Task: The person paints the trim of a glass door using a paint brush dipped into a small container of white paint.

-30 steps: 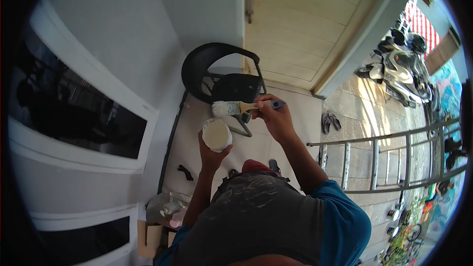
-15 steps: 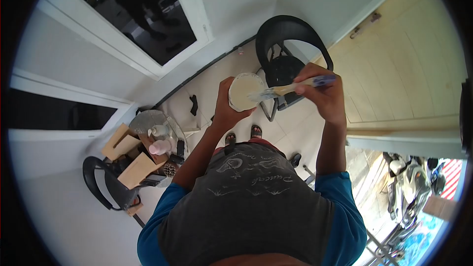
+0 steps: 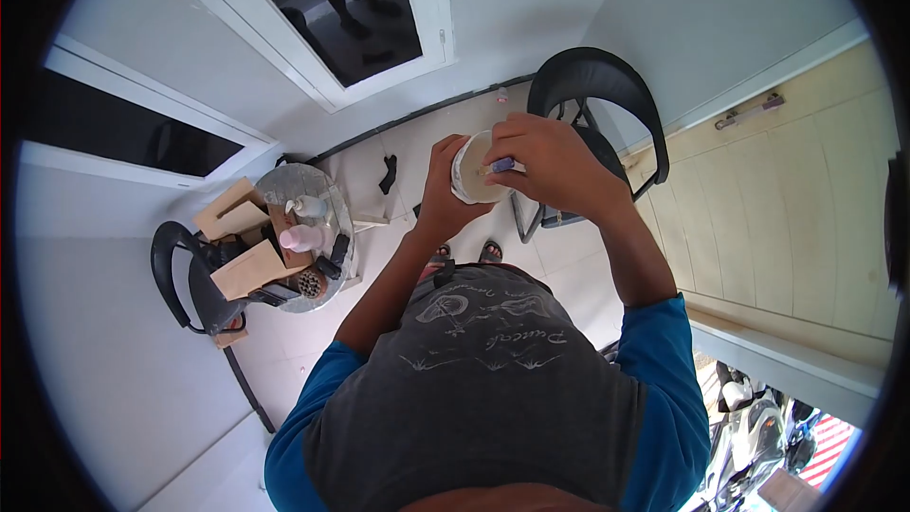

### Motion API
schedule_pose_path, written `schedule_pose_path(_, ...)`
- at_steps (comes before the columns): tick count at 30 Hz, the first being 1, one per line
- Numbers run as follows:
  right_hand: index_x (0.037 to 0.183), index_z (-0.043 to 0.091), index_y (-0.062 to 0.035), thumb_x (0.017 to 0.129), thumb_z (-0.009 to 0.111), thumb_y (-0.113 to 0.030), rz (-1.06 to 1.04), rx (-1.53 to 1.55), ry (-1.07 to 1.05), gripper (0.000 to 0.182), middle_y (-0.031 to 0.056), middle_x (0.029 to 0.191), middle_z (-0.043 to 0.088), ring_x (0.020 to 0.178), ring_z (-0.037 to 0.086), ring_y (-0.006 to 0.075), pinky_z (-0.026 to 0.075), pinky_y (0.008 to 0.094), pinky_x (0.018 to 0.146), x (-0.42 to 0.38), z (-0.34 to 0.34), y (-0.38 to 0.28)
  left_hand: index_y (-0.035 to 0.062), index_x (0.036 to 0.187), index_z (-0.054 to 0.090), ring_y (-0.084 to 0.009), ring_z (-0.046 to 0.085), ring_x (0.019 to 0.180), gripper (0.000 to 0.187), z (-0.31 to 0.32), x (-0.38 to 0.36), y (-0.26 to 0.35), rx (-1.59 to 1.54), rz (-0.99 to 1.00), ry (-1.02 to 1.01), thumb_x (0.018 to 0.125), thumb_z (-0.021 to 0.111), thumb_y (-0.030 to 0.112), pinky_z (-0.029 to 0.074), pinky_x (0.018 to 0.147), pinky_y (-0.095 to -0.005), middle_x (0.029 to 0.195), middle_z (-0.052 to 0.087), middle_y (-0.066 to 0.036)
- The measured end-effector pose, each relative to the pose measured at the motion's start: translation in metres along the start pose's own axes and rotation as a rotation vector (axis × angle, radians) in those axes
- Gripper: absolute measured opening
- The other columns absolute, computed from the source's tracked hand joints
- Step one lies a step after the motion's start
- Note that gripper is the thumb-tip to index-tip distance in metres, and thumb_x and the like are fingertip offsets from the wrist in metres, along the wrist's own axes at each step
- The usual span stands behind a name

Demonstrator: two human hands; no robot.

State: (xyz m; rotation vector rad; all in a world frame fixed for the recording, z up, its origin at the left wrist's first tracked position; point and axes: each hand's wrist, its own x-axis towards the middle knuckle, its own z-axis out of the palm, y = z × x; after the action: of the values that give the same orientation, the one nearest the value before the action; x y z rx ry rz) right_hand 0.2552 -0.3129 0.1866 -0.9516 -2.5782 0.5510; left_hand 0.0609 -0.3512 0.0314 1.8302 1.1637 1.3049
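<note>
My left hand (image 3: 446,192) is wrapped round the side of a white tub (image 3: 462,171), which holds a pale cream liquid like paint. My right hand (image 3: 550,163) is over the tub's mouth, closed on a paintbrush (image 3: 503,165). Only the blue-purple end of the brush handle shows clearly; the bristles are hidden by my hand and the tub. Both hands are in front of my chest, above the tiled floor.
A black chair (image 3: 597,85) stands ahead to the right, beside a cream door (image 3: 787,199). At left, a round table (image 3: 346,218) bears an open cardboard box (image 3: 248,270) and bottles, with another black chair (image 3: 204,284) beside it. A black sock (image 3: 389,173) lies on the floor.
My right hand has moved left and over the tub, turning the brush from lying across the rim to pointing down into it. The view has turned slightly.
</note>
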Motion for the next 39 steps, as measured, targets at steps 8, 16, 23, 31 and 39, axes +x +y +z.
schedule_pose_path(8, 0.092, 0.076, -0.0090, 0.082, 0.082, -0.020, -0.050, -0.067, -0.090, 0.016, 0.0017, 0.092, 0.069, 0.096, 0.064, 0.0214, 0.054, 0.0375, 0.081, -0.002, 0.000, 0.012, 0.0071, 0.143, 0.043, -0.0343, 0.048, 0.133, 0.098, 0.011, 0.000, 0.012, 0.055, 0.000, 0.057, 0.061, 0.096, 0.016, 0.043, 0.109, -0.0447, 0.140, 0.046, -0.016)
schedule_pose_path(16, 0.091, 0.076, -0.0081, 0.081, 0.082, -0.023, -0.071, -0.054, -0.088, 0.019, 0.0032, 0.092, 0.070, 0.096, 0.064, 0.0250, 0.054, 0.0418, 0.084, -0.008, -0.003, 0.019, 0.0059, 0.141, 0.043, -0.0343, 0.050, 0.130, 0.097, 0.020, -0.002, 0.015, 0.112, 0.003, 0.093, 0.062, 0.097, 0.019, 0.042, 0.108, -0.0433, 0.138, 0.046, -0.017)
schedule_pose_path(23, 0.092, 0.076, -0.0073, 0.079, 0.085, -0.025, -0.064, 0.076, 0.080, 0.023, 0.0074, 0.086, 0.064, 0.086, 0.063, 0.0274, 0.051, 0.0413, 0.078, -0.024, -0.012, 0.022, 0.0062, 0.143, 0.042, -0.0330, 0.047, 0.131, 0.097, 0.028, -0.005, 0.015, 0.011, -0.053, 0.085, 0.063, 0.095, 0.014, 0.041, 0.109, -0.0418, 0.138, 0.043, -0.015)
schedule_pose_path(31, 0.094, 0.076, -0.0068, 0.078, 0.086, -0.024, 0.034, 0.127, 0.183, 0.025, 0.0092, 0.083, 0.061, 0.078, 0.061, 0.0275, 0.047, 0.0372, 0.070, -0.037, -0.005, 0.015, 0.0067, 0.144, 0.043, -0.0362, 0.048, 0.131, 0.095, 0.033, -0.013, 0.007, 0.031, -0.030, 0.113, 0.064, 0.094, 0.014, 0.042, 0.110, -0.0430, 0.140, 0.043, -0.017)
schedule_pose_path(39, 0.098, 0.077, -0.0082, 0.084, 0.080, -0.029, 0.055, 0.186, 0.266, 0.025, 0.0076, 0.085, 0.065, 0.081, 0.066, 0.0282, 0.053, 0.0388, 0.072, -0.024, 0.009, 0.015, 0.0072, 0.145, 0.042, -0.0370, 0.047, 0.132, 0.095, 0.024, -0.019, -0.002, 0.032, -0.100, 0.141, 0.065, 0.094, 0.014, 0.042, 0.110, -0.0441, 0.140, 0.042, -0.017)
